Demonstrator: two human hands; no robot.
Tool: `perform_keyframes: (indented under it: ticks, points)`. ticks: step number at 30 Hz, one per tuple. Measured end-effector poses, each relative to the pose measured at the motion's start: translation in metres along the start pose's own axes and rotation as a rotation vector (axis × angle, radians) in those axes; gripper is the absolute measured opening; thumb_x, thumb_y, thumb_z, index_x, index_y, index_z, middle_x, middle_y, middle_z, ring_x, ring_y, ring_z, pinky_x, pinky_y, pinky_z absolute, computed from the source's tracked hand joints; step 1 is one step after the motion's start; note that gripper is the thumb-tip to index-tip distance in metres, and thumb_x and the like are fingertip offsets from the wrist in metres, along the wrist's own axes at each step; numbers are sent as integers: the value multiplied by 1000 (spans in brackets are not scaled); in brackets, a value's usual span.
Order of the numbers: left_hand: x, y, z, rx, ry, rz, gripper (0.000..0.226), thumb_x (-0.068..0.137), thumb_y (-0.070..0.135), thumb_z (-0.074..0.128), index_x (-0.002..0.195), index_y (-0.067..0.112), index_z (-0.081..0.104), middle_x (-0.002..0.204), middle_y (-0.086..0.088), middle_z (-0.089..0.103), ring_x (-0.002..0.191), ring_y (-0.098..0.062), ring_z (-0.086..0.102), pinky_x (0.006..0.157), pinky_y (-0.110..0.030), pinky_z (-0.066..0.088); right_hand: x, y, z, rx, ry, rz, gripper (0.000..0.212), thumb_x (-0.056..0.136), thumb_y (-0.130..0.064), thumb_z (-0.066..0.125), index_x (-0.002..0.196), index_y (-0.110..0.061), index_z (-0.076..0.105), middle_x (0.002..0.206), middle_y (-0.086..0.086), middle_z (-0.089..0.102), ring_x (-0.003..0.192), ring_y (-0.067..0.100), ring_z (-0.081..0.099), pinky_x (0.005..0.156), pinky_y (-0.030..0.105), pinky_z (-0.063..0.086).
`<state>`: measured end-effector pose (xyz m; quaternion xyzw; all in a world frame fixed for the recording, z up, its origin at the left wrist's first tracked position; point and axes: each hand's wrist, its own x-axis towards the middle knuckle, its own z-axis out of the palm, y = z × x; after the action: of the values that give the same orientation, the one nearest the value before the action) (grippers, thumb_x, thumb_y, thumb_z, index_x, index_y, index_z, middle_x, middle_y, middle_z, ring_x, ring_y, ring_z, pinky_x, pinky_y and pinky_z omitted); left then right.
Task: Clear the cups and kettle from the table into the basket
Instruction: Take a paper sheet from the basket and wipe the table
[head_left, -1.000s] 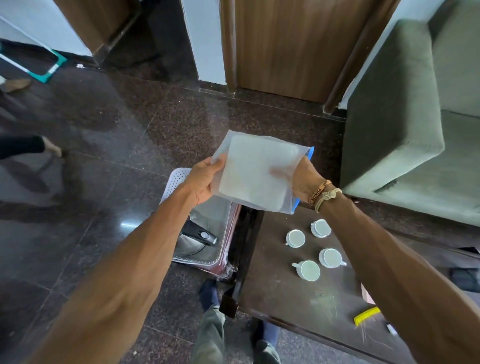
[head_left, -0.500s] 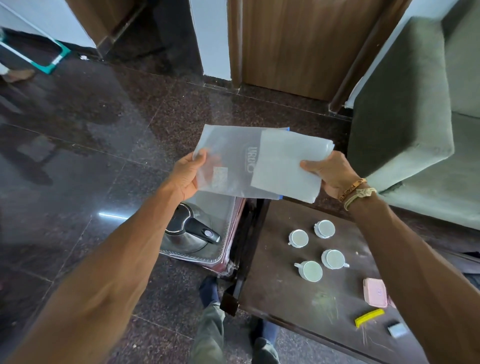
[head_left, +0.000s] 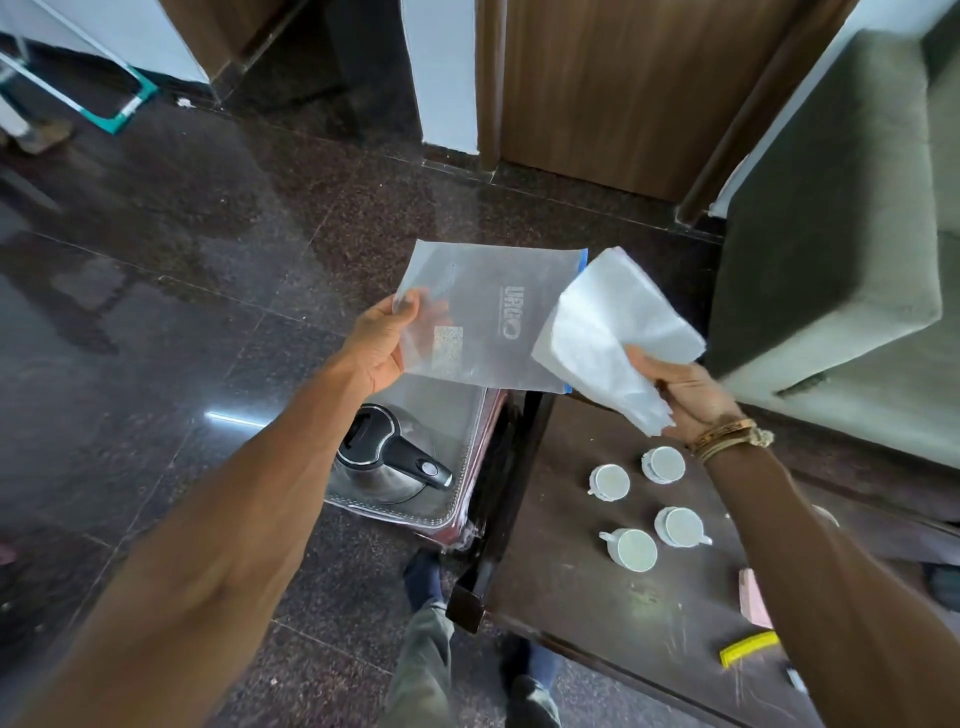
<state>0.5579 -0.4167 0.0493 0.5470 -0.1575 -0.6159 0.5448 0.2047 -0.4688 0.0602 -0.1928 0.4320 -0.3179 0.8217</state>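
- Plastic bag (head_left: 467, 280): pale brand mark (head_left: 513, 312) near the middle of the bag reads "URGO", with the letters turned sideways.
- Same bag, left of the brand mark: small speckled square label (head_left: 448, 340), too fine to read.

The kettle (head_left: 382, 457) is set in the basket (head_left: 415, 517) on the floor, just left of the table (head_left: 571, 597), on which four cups (head_left: 632, 550) are grouped, with the sofa (head_left: 831, 234) behind; above the basket a bag (head_left: 488, 322) is held by the left hand (head_left: 382, 348), and to its right a cloth (head_left: 608, 332) by the right hand (head_left: 691, 395).
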Motion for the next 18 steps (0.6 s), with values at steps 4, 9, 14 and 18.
perform_keyframes:
  ticks: [4, 9, 14, 18]
  points:
    - [1, -1, 2, -32, 1, -8, 15, 99, 26, 59, 101, 15, 69, 98, -4, 78, 87, -19, 75, 67, -36, 61, 11, 32, 12, 76, -63, 83, 43, 91, -3, 61, 133, 1, 58, 121, 16, 70, 107, 27, 71, 81, 37, 59]
    - [3, -3, 10, -121, 24, 2, 15, 100, 25, 58, 101, 17, 70, 98, -3, 78, 86, -17, 75, 72, -36, 63, 13, 37, 22, -319, -141, 33, 34, 80, -6, 78, 114, -10, 74, 115, 16, 73, 102, 29, 72, 78, 37, 59]
    - [5, -7, 17, -80, 30, -24, 13, 96, 24, 64, 103, 16, 71, 102, -5, 77, 89, -19, 74, 70, -33, 62, 8, 15, 45, -662, -79, -208, 20, 82, 2, 75, 86, -17, 80, 89, 1, 78, 81, 12, 73, 69, 26, 58]
    - [12, -7, 17, 244, 193, -25, 35, 86, 19, 78, 118, 12, 66, 105, -6, 76, 95, -20, 71, 74, -29, 61, -1, -11, 50, -1201, -56, -442, 15, 87, -7, 75, 98, -14, 80, 95, 5, 78, 91, 22, 73, 86, 43, 58]
